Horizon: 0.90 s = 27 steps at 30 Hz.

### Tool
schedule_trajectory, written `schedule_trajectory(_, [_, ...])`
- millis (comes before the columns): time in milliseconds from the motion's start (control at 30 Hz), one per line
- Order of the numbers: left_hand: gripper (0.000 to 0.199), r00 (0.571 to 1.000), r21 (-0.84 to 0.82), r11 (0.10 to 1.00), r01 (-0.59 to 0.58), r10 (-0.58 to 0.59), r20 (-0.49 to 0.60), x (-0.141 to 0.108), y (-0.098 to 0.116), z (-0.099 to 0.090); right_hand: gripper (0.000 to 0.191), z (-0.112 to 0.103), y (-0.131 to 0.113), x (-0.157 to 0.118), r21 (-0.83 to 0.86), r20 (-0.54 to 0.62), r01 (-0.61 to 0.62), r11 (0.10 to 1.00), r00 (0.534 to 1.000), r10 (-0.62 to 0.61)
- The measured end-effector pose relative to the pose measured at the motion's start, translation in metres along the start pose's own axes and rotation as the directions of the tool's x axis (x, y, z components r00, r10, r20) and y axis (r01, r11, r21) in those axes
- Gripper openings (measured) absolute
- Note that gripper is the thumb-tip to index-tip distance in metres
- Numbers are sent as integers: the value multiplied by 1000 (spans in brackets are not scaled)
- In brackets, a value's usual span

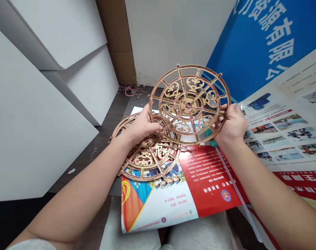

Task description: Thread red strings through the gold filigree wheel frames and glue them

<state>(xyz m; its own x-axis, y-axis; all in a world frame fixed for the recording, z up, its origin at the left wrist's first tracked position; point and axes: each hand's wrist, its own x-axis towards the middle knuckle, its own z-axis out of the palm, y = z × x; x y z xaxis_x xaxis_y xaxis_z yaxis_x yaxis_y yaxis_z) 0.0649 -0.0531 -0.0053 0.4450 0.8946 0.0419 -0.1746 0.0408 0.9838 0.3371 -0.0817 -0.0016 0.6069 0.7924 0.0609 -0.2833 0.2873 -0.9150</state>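
A round gold openwork frame, with spokes, scroll ornaments and thin reddish wires, is held up and tilted between both hands. My left hand grips its lower left rim, thumb on the near side. My right hand is closed around its right rim, fingers partly behind it. Below and to the left, similar gold frames lie overlapping on a printed poster, partly hidden by my left forearm. A green object with a long translucent stick is beside my right wrist.
The red and white poster hangs over the dark table's front edge, above the person's lap. Tangled thin wires lie at the back. White boxes stand at the left. A blue and white printed banner rises at the right.
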Motion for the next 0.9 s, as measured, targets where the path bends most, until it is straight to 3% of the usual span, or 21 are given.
schedule_trajectory(333, [98,990,-63,998,5,4,138,2,-5,-6,35,-1,-1,1,-10,-3,14,1000,1000,-14])
schedule_trajectory(600, [109,991,6,1000,17,-18,129,-1,-4,-5,36,-2,1,3,-6,11,12,1000,1000,-12])
schedule_trajectory(900, [106,991,-17,998,67,-65,114,-3,-5,-1,35,0,1,4,27,-15,2,1000,1000,-2])
